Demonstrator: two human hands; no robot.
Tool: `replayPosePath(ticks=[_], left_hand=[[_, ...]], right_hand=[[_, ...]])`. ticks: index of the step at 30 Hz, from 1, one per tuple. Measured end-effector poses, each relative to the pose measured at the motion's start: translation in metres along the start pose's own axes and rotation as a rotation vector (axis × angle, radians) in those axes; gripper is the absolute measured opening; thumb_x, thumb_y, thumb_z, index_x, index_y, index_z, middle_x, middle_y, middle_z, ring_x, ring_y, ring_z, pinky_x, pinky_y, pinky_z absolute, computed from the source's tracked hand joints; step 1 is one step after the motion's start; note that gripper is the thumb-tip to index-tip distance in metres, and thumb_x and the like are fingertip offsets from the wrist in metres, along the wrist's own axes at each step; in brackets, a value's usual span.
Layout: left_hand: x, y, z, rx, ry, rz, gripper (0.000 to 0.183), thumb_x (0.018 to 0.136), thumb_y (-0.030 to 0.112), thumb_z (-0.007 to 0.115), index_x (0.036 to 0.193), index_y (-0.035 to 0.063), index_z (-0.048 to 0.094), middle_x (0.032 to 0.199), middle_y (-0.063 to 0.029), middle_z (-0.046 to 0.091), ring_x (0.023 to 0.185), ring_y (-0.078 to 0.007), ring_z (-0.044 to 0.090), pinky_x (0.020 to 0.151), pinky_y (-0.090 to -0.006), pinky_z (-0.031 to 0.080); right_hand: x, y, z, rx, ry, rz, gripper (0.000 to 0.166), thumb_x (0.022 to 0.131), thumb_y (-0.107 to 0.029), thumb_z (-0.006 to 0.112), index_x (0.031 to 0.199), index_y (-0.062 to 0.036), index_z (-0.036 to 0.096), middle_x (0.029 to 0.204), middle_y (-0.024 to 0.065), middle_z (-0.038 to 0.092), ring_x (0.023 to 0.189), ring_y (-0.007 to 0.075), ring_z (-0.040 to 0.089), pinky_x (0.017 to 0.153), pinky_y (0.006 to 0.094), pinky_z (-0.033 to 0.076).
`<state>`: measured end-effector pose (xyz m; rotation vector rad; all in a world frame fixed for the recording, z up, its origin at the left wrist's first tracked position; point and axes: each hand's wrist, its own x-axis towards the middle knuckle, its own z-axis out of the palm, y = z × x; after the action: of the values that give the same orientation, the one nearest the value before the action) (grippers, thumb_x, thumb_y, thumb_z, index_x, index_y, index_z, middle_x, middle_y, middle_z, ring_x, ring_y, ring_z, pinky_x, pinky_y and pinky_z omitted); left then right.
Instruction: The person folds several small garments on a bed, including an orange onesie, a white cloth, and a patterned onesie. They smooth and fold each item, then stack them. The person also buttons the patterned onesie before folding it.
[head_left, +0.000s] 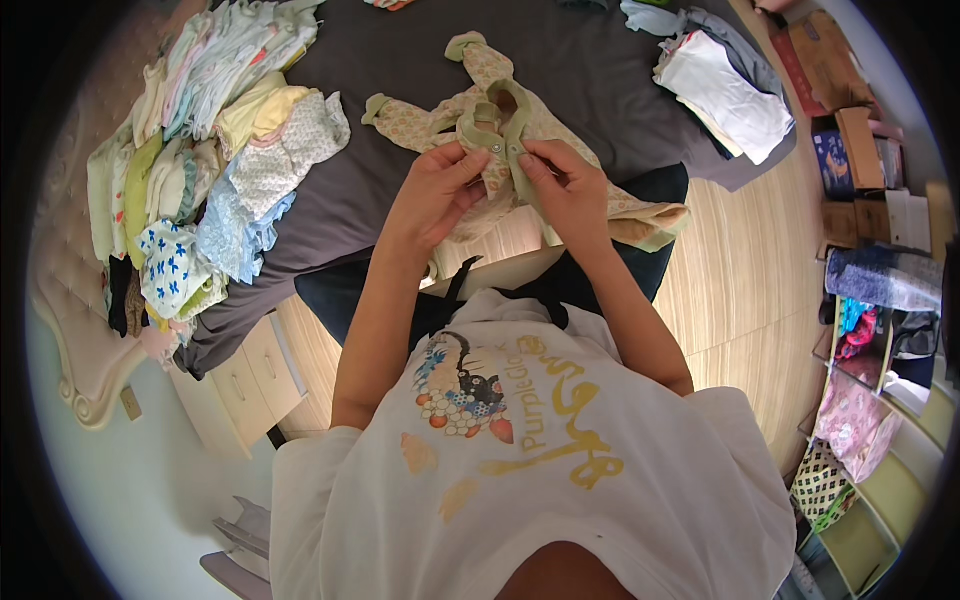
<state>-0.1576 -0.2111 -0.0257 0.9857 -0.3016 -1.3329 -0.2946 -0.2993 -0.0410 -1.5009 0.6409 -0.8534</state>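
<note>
A small patterned garment (556, 124) with green trim lies partly over my lap and partly on the dark bedsheet (360, 52). Its two cuffed sleeves point away from me, up and to the left. My left hand (442, 191) pinches one green front edge beside a round snap button (496, 148). With thumb and fingers, my right hand (564, 186) grips the facing green edge. The two edges are close together but apart at the snaps. One end of the garment, with a green border, hangs to the right past my right wrist.
Folded and piled small clothes (217, 82) cover the bed's left side by the tufted headboard (75, 262). A white folded garment (724, 94) tops a stack at the right corner. Cardboard boxes (829, 60) and a shelf rack (862, 375) line the right. A drawer cabinet (240, 375) stands lower left.
</note>
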Motion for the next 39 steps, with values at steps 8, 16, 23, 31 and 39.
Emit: replayPosePath(ticks=[8,16,23,31,39], left_hand=[[0.0,0.003,-0.002,0.068,-0.001,0.017,0.017,0.088,0.014,0.057,0.099,0.0011,0.059,0.091,-0.0013,0.061,0.08,-0.0083,0.056,0.074,-0.024,0.047],[0.0,0.002,0.008,0.219,0.09,0.075,0.013,0.086,0.015,0.06,0.088,0.0023,0.061,0.075,0.0033,0.057,0.062,-0.003,0.047,0.057,-0.0185,0.039],[-0.001,0.005,0.015,0.403,0.115,0.127,0.01,0.085,0.013,0.06,0.082,0.0034,0.06,0.07,0.005,0.053,0.06,-0.0017,0.042,0.054,-0.0181,0.035],[0.001,0.007,0.027,0.557,0.185,0.206,0.017,0.083,0.014,0.061,0.072,0.0022,0.057,0.061,0.0053,0.047,0.055,-0.0019,0.038,0.048,-0.0201,0.031],[0.003,0.003,0.029,0.642,0.19,0.244,0.021,0.083,0.017,0.061,0.071,0.0002,0.056,0.06,0.0037,0.048,0.055,-0.003,0.038,0.048,-0.0213,0.031]], right_hand=[[0.002,0.002,-0.003,0.105,-0.017,0.01,0.016,0.082,-0.005,0.062,0.097,-0.0014,0.064,0.083,0.002,0.06,0.071,0.0061,0.052,0.062,0.0188,0.041],[0.002,-0.003,-0.003,0.149,0.019,0.018,0.013,0.082,-0.005,0.062,0.095,-0.0015,0.064,0.082,0.0011,0.059,0.07,0.0054,0.052,0.062,0.0179,0.041],[0.0,-0.008,-0.003,0.077,0.005,0.035,0.016,0.083,-0.007,0.063,0.097,-0.0001,0.065,0.084,0.0003,0.061,0.071,0.0041,0.053,0.064,0.0171,0.043],[-0.002,-0.009,-0.008,0.33,0.019,0.23,0.018,0.083,-0.008,0.064,0.099,-0.002,0.065,0.085,-0.0003,0.061,0.071,0.0045,0.052,0.064,0.0173,0.042],[-0.004,-0.008,-0.004,0.198,0.068,0.011,0.017,0.082,-0.006,0.063,0.098,0.0009,0.064,0.087,0.0017,0.061,0.074,0.0057,0.054,0.065,0.0185,0.044]])
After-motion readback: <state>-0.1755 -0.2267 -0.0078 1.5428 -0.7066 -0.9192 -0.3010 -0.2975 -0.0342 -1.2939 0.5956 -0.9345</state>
